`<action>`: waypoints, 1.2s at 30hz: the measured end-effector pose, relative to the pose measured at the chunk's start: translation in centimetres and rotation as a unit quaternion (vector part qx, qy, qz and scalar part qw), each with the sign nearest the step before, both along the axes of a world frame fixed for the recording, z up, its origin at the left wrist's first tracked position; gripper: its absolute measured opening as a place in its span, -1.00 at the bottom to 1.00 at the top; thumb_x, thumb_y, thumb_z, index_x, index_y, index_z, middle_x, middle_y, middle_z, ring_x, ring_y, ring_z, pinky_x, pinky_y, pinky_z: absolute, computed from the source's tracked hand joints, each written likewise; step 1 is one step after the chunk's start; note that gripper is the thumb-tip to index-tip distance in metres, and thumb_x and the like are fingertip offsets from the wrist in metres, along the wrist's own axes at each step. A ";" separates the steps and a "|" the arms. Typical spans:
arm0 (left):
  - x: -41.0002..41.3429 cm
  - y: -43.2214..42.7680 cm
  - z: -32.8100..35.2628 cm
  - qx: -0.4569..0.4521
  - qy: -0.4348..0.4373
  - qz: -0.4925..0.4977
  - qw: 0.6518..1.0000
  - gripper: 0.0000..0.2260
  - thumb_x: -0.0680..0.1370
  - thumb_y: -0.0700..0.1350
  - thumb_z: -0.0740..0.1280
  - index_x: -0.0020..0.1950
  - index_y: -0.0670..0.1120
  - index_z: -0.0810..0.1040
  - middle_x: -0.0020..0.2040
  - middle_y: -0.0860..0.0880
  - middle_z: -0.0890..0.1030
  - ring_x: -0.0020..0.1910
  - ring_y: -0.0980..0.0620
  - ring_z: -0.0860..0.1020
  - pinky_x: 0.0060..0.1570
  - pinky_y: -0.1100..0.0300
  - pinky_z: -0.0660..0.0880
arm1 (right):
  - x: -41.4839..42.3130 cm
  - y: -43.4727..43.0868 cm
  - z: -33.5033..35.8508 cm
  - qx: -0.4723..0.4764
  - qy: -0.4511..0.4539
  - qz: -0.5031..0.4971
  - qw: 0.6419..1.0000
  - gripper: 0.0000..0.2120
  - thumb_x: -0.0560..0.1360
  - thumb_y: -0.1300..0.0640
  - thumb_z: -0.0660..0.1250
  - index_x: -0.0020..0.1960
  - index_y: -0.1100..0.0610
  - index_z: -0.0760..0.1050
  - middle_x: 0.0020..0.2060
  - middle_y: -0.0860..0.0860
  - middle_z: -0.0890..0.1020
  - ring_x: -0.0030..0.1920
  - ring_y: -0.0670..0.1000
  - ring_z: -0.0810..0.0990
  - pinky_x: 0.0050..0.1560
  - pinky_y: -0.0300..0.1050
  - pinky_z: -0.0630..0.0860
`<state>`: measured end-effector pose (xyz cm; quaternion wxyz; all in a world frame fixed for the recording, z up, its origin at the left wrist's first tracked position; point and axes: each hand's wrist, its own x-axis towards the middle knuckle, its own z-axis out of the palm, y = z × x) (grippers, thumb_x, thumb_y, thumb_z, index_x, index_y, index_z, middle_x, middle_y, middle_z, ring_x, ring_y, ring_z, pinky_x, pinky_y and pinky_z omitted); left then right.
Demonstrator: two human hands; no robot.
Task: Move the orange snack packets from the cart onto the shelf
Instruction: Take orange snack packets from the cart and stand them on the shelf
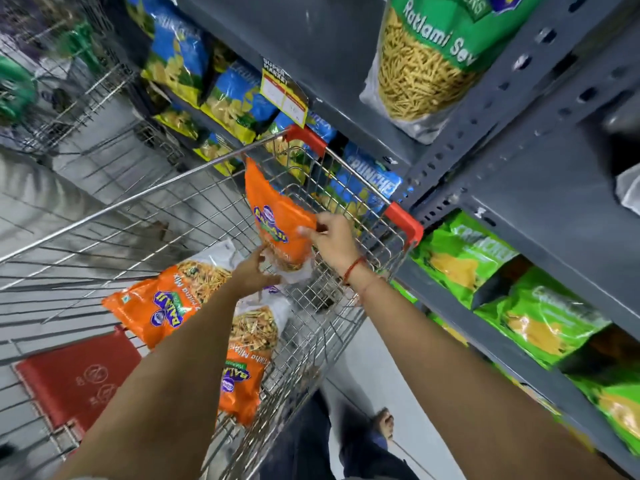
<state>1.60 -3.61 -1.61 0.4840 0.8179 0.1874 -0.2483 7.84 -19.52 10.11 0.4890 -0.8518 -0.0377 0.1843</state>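
both hands are in the wire cart (pixel 194 216), working on one orange snack packet (pixel 277 216). the right hand (pixel 334 242) has its grip closed on the packet's right edge, pinched between thumb and fingers. the left hand (pixel 254 273) sits lower and to the left of that grip, fingers curled under the packet's clear bottom end; it appears to support the packet, though how firmly it clamps cannot be told. held this way the packet stands nearly upright, top seam pointing away from the hands toward the cart's far rim, which keeps the loose contents from slumping during the lift.

two more orange packets remain in the cart: one (pixel 162 303) lying flat, below and left of the left hand, and another (pixel 246 368) beneath the left forearm, partly leaning on the cart's side mesh.

the grey shelf (pixel 512 188) stands to the right of the right-hand grip, carrying green packets (pixel 502 299) below and a ratlami sev bag (pixel 426 64) above.

judgement: lift in progress; at least three packets are not yet shelved.
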 end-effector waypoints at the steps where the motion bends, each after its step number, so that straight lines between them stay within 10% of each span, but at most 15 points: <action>1: -0.2 0.3 0.7 0.002 0.000 0.025 1.000 -0.11 0.34 -0.13 0.52 0.51 -0.08 0.04 0.43 -0.27 0.31 0.39 -0.18 0.33 0.30 -0.01 0.35 | 0.3 -0.2 0.3 -0.001 -0.022 0.009 1.000 -0.83 0.38 0.20 0.44 -0.36 0.19 0.53 -0.40 0.12 0.58 -0.37 -0.07 0.54 -0.32 -0.22 0.47; 3: -0.3 0.6 2.3 -0.003 -0.021 0.068 0.997 -0.04 0.28 -0.11 0.56 0.51 -0.10 0.04 0.43 -0.22 0.32 0.39 -0.16 0.33 0.29 0.00 0.36 | 0.7 -0.7 1.9 0.012 -0.049 0.028 0.998 -0.76 0.37 0.17 0.45 -0.43 0.17 0.49 -0.43 0.16 0.55 -0.36 0.02 0.50 -0.26 -0.02 0.49; 6: -0.6 0.4 5.1 -0.074 -0.066 0.096 0.990 0.01 0.13 0.02 0.63 0.44 -0.07 0.16 0.38 -0.09 0.38 0.34 -0.05 0.37 0.32 0.03 0.35 | 0.5 -1.3 5.6 0.038 -0.088 0.081 0.992 -0.67 0.41 0.19 0.42 -0.45 -0.02 0.38 -0.45 -0.09 0.41 -0.39 -0.15 0.39 -0.34 -0.32 0.34; 13: -1.8 -4.2 12.9 -0.119 -0.122 0.102 0.980 -0.28 0.19 0.03 0.59 0.22 -0.28 0.47 0.01 -0.30 0.62 -0.06 -0.11 0.60 0.23 -0.14 0.45 | -0.5 -4.6 14.9 0.117 -0.237 0.049 0.963 -0.76 0.38 0.13 0.39 -0.30 0.33 0.58 -0.39 0.13 0.47 -0.35 -0.10 0.40 -0.30 -0.19 0.28; 21: -0.1 -9.8 22.2 -0.108 -0.275 0.128 0.947 -0.78 0.29 -0.23 0.54 -0.18 -0.04 0.55 -0.49 0.22 0.60 -0.52 0.34 0.51 -0.46 0.48 0.45 | -1.4 -12.5 21.3 0.272 -0.255 -0.073 0.925 -0.78 0.40 0.22 0.42 0.03 0.14 0.50 -0.23 -0.06 0.54 -0.24 -0.26 0.51 -0.15 -0.34 0.45; 25: 0.2 -13.4 24.3 -0.110 -0.296 0.080 0.946 -0.71 0.22 -0.12 0.58 -0.13 -0.03 0.60 -0.19 0.06 0.68 -0.26 0.25 0.63 -0.20 0.30 0.54 | -4.2 -18.7 18.4 0.202 -0.231 -0.040 0.951 -0.32 0.22 0.27 0.56 0.24 0.11 0.33 0.02 -0.13 0.51 -0.03 -0.43 0.50 0.02 -0.50 0.44; 29: 1.0 -19.4 25.8 -0.114 -0.285 0.031 0.951 -0.57 0.07 0.11 0.60 -0.21 -0.10 0.64 -0.22 -0.03 0.72 -0.20 0.08 0.66 -0.11 0.03 0.62 | -7.5 -23.5 14.6 0.126 -0.125 -0.045 0.983 -0.10 0.15 0.16 0.61 0.33 0.00 0.17 0.12 -0.21 0.45 0.20 -0.15 0.45 0.27 -0.15 0.43; 36: 2.7 -31.4 28.6 -0.144 -0.306 -0.082 0.937 -0.60 0.07 0.22 0.55 -0.18 0.08 0.68 -0.20 0.12 0.72 -0.14 0.17 0.67 -0.06 0.07 0.61 | -8.5 -34.0 15.4 0.122 -0.163 -0.212 0.956 -0.18 0.08 0.22 0.64 0.18 -0.05 0.27 -0.04 -0.32 0.48 -0.03 -0.35 0.46 -0.12 -0.60 0.43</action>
